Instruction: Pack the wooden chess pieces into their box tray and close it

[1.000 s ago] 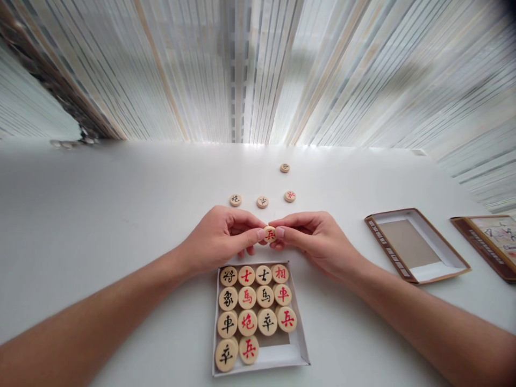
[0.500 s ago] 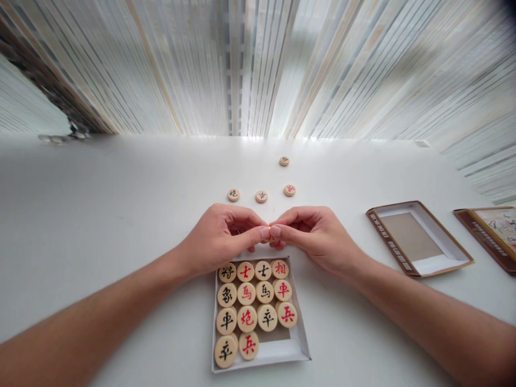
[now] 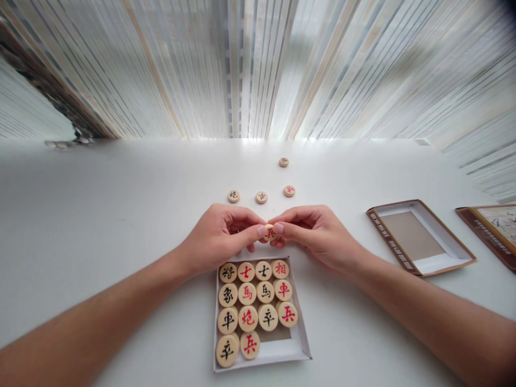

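Observation:
Between the fingertips of my left hand [image 3: 226, 231] and my right hand [image 3: 310, 228] is a round wooden Chinese chess piece [image 3: 270, 233] with a red character facing up. Both hands pinch it from opposite sides, just beyond the far edge of a white box tray [image 3: 278, 352]. Rows of stacked pieces with red or black characters fill most of that tray, such as a red-marked piece [image 3: 250, 345] in the nearest row. The near right corner of the tray shows its bare bottom.
Past my hands lie loose pieces: two black-marked ones [image 3: 234, 196] [image 3: 261, 197], a red-marked one [image 3: 289, 191] and a farther dark-marked one [image 3: 284, 162]. To the right sit an open box part [image 3: 413, 236] and a printed lid [image 3: 489, 231]. A striped curtain [image 3: 258, 70] hangs behind the table.
The held chess piece now shows its red character more fully, as my thumbs have shifted apart towards its edges. The pieces in the tray and on the table have stayed put.

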Motion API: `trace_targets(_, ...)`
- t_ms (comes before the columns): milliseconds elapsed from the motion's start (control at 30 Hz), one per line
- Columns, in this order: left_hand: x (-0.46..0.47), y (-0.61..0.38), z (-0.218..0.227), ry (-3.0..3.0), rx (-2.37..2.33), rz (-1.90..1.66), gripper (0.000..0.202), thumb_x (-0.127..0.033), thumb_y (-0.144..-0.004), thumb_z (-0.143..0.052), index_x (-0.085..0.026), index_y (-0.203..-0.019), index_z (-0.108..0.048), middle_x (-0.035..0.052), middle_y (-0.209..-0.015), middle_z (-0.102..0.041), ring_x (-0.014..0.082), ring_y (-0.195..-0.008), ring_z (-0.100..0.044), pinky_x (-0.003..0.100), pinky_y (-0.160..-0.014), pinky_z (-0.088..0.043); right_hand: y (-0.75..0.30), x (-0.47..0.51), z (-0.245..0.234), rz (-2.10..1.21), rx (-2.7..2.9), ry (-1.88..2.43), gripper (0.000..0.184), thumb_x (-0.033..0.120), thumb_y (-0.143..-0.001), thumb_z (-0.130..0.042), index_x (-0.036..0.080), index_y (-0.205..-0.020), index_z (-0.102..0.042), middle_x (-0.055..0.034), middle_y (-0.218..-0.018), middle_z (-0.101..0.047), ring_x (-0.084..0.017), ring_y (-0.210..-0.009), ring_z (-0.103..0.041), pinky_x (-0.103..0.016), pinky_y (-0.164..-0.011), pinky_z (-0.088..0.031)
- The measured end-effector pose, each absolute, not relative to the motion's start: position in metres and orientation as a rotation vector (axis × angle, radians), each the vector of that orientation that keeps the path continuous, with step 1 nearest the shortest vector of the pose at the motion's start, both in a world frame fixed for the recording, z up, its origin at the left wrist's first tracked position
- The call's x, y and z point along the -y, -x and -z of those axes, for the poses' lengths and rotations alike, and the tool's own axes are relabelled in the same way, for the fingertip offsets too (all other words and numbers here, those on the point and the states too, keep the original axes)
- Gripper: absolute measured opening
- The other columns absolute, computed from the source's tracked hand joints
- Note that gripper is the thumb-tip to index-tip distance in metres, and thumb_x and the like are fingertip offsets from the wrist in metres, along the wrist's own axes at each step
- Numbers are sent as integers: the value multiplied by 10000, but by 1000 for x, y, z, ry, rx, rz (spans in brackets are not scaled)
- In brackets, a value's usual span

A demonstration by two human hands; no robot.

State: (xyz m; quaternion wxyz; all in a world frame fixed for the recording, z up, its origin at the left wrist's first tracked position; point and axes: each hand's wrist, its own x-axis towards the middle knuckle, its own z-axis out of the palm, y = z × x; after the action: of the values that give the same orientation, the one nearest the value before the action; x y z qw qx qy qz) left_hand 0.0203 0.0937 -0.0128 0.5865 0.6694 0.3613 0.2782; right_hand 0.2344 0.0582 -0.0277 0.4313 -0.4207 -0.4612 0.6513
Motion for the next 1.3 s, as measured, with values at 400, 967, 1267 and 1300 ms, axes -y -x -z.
trace_targets(400,-94,-20,18,-1497,-860,-703,206,-231,-854,-780,-137,-1033,-739,34,-737,-772,127,-603,-682,204,-515,-547,-236,-60,29,-1663,1052,1056,321,336,-751,-939,230,-1040,-849,-72,-956,-832,-177,-830,-760,-329,-825,-610)
trace_targets(967,-93,-17,18,-1488,-821,-722,262,-220,-834,-849,-147,-1077,-783,41,-767,-805,133,-663,-730,198,-591,-571,-236,-58,31,-1658,1143,1007,354,316,-727,-958,194,-1036,-836,-65,-862,-829,-184,-728,-779,-320,-729,-656)
trace_targets(1267,-88,-18,18,-1522,-771,-659,258,-243,-844,-836,-139,-1074,-783,77,-851,-838,198,-765,-799,239,-646,-599,-230,-55,24,-1683,1102,1121,404,288,-551,-1033,152,-816,-759,-35,-722,-781,-155,-627,-734,-240,-597,-606)
trace_targets(1300,-87,-18,19,-1540,-761,-655,250,-244,-850,-830,-142,-1074,-785,79,-869,-840,203,-788,-804,244,-660,-603,-230,-55,24,-1674,1107,1135,400,278,-546,-1034,151,-798,-752,-28,-704,-773,-146,-625,-726,-225,-589,-594)
